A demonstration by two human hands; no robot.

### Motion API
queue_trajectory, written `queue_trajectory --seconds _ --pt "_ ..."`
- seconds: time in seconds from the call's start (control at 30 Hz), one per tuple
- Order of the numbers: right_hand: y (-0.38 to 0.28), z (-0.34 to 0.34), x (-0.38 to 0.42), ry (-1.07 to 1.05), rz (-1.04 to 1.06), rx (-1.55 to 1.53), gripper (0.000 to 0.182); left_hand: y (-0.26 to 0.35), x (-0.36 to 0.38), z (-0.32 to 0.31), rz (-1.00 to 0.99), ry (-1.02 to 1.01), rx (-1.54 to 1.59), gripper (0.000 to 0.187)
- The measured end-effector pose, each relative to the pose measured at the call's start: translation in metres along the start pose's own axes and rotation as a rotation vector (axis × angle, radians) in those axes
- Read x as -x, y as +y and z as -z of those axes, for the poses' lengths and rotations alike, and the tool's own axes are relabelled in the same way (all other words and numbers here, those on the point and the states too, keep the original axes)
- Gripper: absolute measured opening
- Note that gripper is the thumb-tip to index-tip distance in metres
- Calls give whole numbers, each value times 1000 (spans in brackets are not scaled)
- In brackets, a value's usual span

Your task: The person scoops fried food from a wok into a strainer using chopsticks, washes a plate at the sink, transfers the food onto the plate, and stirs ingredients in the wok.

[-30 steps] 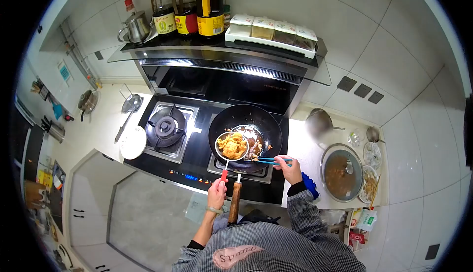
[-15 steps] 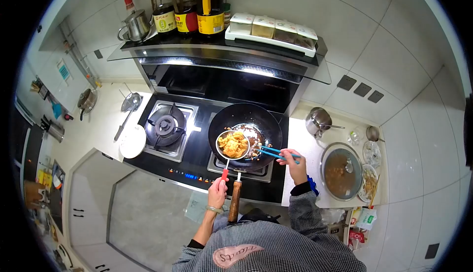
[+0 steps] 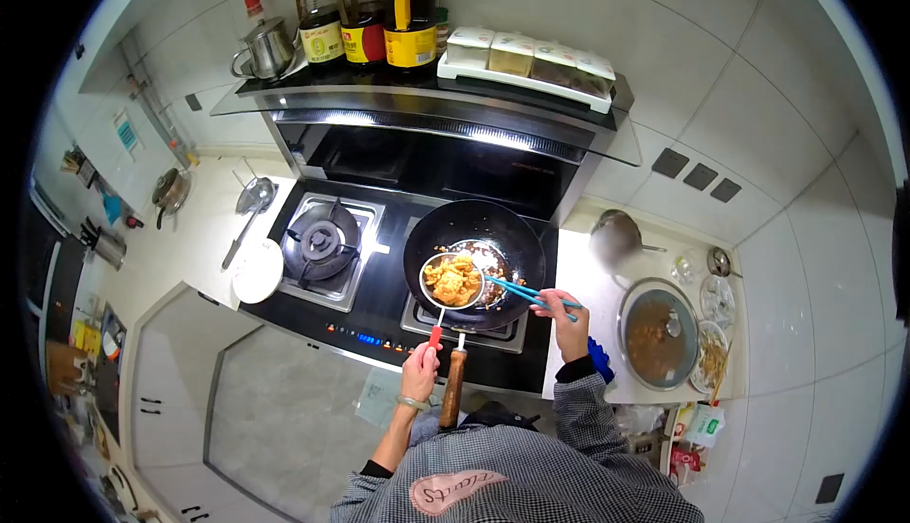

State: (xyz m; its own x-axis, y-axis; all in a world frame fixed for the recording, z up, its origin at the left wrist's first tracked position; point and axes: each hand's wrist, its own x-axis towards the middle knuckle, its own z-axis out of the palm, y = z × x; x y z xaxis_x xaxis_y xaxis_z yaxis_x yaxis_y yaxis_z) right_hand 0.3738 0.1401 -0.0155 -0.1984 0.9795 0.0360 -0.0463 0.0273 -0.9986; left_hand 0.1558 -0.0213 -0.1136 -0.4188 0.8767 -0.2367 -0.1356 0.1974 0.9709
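My left hand [image 3: 420, 371] is closed round the red handle of a strainer [image 3: 435, 337]. Golden fried pieces [image 3: 453, 281] fill its round mesh bowl, which is over the near left part of a black wok [image 3: 519, 239]. In the wok lie hot oil and small loose crumbs. Blue chopsticks [image 3: 519, 290] are gripped in my right hand [image 3: 567, 322], their tips at the right rim of the strainer. The wok's wooden handle [image 3: 453, 386] points toward me, just right of my left hand, with no hand on it.
Left of the wok is a bare burner [image 3: 322, 239]; beyond it are a white plate [image 3: 258, 272] and a ladle [image 3: 248, 206]. At right stand a glass-lidded pan [image 3: 654, 338], a steel pot [image 3: 616, 239] and small bowls [image 3: 718, 297]. Sauce bottles [image 3: 409, 21] line the shelf above.
The chopstick tips have moved slightly left and up, from the wok's crumbs to the strainer's rim. My left hand and the strainer hold nearly the same place over the wok.
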Motion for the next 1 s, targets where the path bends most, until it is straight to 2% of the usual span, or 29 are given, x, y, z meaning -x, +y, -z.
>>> queue_trajectory --seconds 0.1,0.2,0.3,0.43,0.63,0.83,1.0 --pt "-3 -1 -4 -64 -16 -78 26 2 0 -3 5 -23 27 24" --pt "19 8 -21 42 -3 77 21 1 -1 -4 1 -15 35 24" --pt "51 9 -30 25 -44 194 19 -1 -2 -3 -2 -11 46 24" --pt "70 7 -35 57 -18 202 22 -2 -1 -1 24 10 32 25" --pt "50 13 -31 105 -13 63 23 -3 -2 0 30 7 21 25" --pt "-8 1 -14 -51 -31 -125 27 -3 -3 -7 -24 -14 21 23" --pt "57 4 -46 26 -34 -44 23 2 -1 -7 7 -10 49 24"
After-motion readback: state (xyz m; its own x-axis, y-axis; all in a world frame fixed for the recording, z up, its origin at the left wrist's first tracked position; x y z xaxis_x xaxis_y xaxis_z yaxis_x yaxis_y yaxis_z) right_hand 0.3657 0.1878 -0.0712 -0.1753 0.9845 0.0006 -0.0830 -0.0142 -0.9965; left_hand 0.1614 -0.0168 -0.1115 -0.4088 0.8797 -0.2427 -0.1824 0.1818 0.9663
